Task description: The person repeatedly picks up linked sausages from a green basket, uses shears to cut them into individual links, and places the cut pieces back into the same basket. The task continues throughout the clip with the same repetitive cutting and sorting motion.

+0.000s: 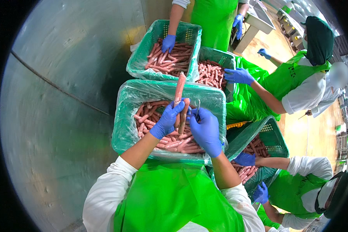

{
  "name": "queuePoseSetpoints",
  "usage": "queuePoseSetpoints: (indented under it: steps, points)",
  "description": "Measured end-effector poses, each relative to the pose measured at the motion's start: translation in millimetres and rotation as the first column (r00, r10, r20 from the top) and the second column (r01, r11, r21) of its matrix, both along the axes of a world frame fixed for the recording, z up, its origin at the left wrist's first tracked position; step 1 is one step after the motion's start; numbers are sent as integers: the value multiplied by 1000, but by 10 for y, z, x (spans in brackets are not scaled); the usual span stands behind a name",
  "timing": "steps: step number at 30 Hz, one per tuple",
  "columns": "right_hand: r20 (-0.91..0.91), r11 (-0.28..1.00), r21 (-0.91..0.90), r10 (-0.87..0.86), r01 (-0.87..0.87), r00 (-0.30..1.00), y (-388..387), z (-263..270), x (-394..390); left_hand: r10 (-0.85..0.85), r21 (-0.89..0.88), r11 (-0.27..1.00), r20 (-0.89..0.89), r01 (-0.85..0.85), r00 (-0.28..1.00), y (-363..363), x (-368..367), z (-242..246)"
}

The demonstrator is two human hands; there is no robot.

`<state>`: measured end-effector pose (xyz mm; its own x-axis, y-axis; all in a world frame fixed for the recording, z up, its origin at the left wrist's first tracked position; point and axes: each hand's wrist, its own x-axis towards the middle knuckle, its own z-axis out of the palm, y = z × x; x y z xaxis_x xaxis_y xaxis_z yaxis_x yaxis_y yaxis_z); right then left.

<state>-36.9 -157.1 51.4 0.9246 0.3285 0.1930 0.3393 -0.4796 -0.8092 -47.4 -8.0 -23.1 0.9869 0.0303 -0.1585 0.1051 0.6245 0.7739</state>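
My left hand [166, 123], in a blue glove, grips a long pink sausage [179, 87] that points away from me. A second sausage [184, 117] lies alongside it at the fingers. My right hand [206, 129], gloved too, is closed around a small metal tool [197, 114] with a thin curved end, perhaps small scissors; the fingers hide most of it. Both hands are over a green plastic crate [122, 119] lined with clear plastic film. Many loose sausages [177, 145] fill the bottom of this crate.
Beyond stands another lined crate [136, 62], with a co-worker's gloved hand [168, 43] among its sausages. To its right, a co-worker's hand [239, 76] is at a smaller crate [217, 52]. A further crate [278, 139] sits close on my right. A metal wall [58, 121] rises at left.
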Motion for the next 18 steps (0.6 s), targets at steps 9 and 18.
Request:
queuePoseSetpoints:
  steps: [9, 18]
  points:
    - [89, 998, -28, 62, -60, 994, 217, 116, 106, 65, -18, 998, -38, -66, 997, 58, -55, -52]
    - [185, 988, -142, 90, -64, 979, 51, -144, -149, 45, -129, 991, -5, -45, 999, 45, 114, 112]
